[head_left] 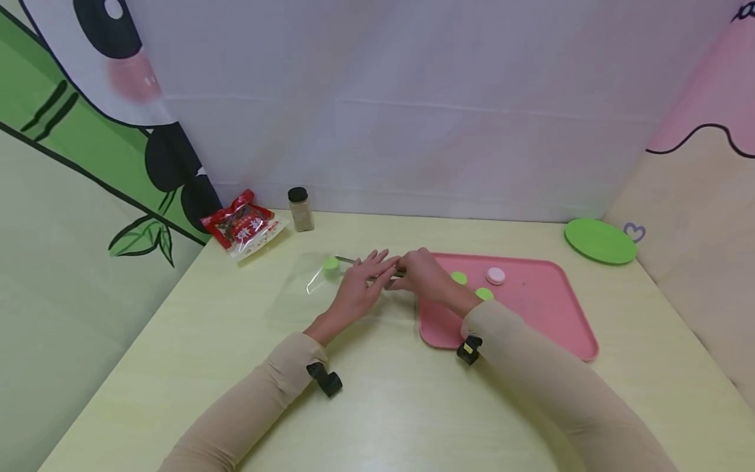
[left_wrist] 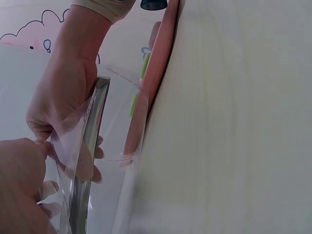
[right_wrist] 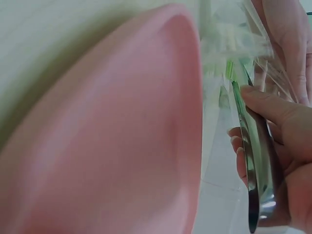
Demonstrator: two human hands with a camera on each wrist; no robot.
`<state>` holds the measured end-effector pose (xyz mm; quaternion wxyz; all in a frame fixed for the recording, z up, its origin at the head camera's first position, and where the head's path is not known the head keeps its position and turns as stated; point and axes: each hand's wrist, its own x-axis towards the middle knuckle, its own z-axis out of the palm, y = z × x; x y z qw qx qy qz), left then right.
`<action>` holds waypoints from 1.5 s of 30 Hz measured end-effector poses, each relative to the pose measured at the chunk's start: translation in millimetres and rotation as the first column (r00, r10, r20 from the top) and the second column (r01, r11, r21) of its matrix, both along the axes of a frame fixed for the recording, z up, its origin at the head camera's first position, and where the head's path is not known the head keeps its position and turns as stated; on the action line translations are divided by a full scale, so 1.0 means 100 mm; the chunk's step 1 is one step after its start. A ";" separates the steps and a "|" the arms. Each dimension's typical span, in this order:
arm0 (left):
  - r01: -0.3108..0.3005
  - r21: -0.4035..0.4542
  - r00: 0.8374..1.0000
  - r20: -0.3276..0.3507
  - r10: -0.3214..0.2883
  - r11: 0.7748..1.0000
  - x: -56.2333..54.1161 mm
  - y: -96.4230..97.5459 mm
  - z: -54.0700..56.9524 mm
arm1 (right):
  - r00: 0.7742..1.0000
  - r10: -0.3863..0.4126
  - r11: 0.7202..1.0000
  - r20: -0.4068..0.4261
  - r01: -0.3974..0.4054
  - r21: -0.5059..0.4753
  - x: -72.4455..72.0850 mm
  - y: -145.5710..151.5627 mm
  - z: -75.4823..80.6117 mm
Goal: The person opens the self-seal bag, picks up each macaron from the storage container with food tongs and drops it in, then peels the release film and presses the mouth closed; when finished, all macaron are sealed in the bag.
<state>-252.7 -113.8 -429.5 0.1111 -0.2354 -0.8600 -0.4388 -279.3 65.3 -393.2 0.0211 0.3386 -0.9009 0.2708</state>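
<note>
My right hand [head_left: 427,275] grips a pair of metal tongs [right_wrist: 258,151], whose far ends reach left into a clear plastic bag [head_left: 295,295]. Inside the bag, close to the tongs' tips, sits a light green disc [head_left: 331,264]. My left hand [head_left: 361,282] is beside the right one and pinches the bag's edge at its mouth. In the left wrist view, right-hand fingers [left_wrist: 85,165] show through the clear plastic, wrapped about the tongs. A pink tray [head_left: 531,321] lies partly under my right forearm, with green discs [head_left: 484,294] and a pale pink disc [head_left: 495,276] on it.
A red and white food packet [head_left: 244,226] and a small black-capped jar [head_left: 301,210] stand at the back left. A round green plate [head_left: 600,241] lies at the back right corner. Behind the table [head_left: 377,406] hangs a printed cloth [head_left: 413,131].
</note>
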 end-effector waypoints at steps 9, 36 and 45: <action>-0.007 -0.007 1.000 -0.025 0.007 1.000 0.01 0.00 0.03 | 0.997 -0.013 1.000 0.081 0.012 0.003 0.00 0.00 0.04; -0.076 -0.105 0.978 -0.204 0.054 0.992 0.03 -0.03 0.12 | 0.945 -0.110 0.994 0.309 0.097 0.057 0.42 1.61 0.32; -0.075 -0.110 0.980 -0.190 0.053 0.991 0.06 -0.05 0.13 | 0.949 -0.154 0.988 0.275 0.154 0.022 0.53 2.20 0.31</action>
